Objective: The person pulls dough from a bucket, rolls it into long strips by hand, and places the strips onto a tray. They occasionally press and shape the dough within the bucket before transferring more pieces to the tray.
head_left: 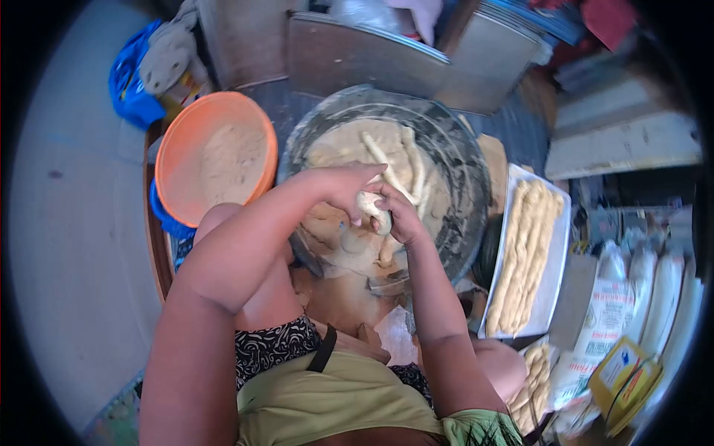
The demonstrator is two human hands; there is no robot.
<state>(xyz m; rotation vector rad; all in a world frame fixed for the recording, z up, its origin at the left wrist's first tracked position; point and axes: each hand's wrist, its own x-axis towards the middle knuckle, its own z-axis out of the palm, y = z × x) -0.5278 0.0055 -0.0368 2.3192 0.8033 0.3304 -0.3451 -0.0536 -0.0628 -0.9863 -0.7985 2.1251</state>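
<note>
Both my hands are together above a wide dark basin [470, 223] dusted with flour. A pale piece of dough [378, 214] is folded between them. My left hand [348, 190] closes on it from the left, thumb pointing down along its side. On the right, my right hand [400, 211] curls its fingers round the same piece. Just behind the hands, long dough ropes [416, 172] lie on the flour [331, 152] in the basin. A shorter lump of dough [387, 251] rests at the near side, below the right hand.
An orange tub [269, 141] with flour-like powder stands left of the basin. On the right, a white tray [541, 312] holds long twisted dough; more twisted dough [532, 386] lies nearer me. Flour sacks [606, 312] and a yellow container [623, 379] are at far right. Boards [357, 56] stand behind.
</note>
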